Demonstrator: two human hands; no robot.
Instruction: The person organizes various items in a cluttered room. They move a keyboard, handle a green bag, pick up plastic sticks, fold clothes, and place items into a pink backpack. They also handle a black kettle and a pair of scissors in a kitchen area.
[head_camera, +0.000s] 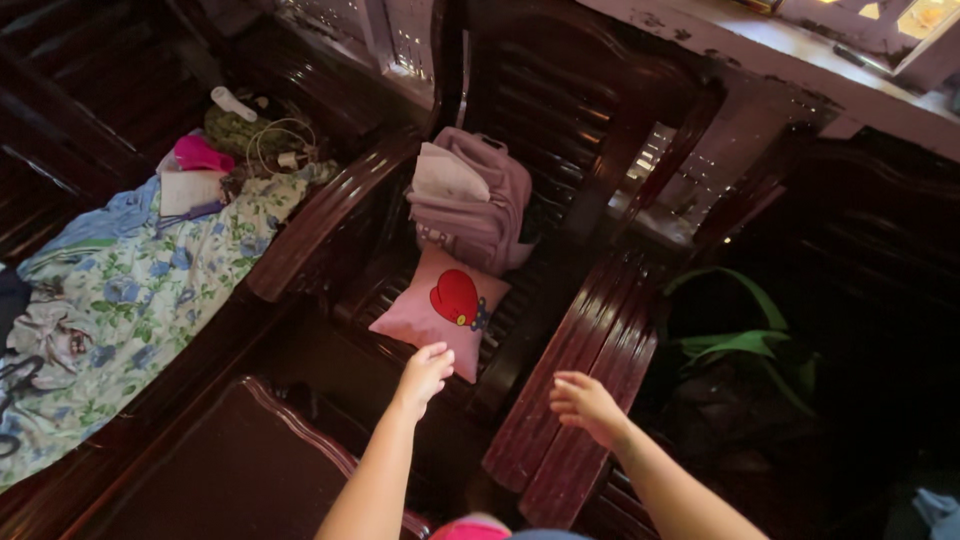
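Left hand (424, 372) reaches the pink cushion (440, 310), grip seemingly loose; right hand (585, 403) spread.

Room's dim overall; daylight comes in from the window (900, 25) top right, blown out to white there. Glare streaks on the polished armrest (330, 205) & chair slats. Right side drops into near-black shadow, detail lost. Pic's soft, grainy; both hands slightly blurred. Wide-angle bend at the edges, esp. the floral cloth (120, 300) on the left.

Dark polished wooden armchair (560, 120) w/ slatted back, centre; matching bench (60, 130) to its left; sunlit window ledge (800, 50) behind it, upper right.
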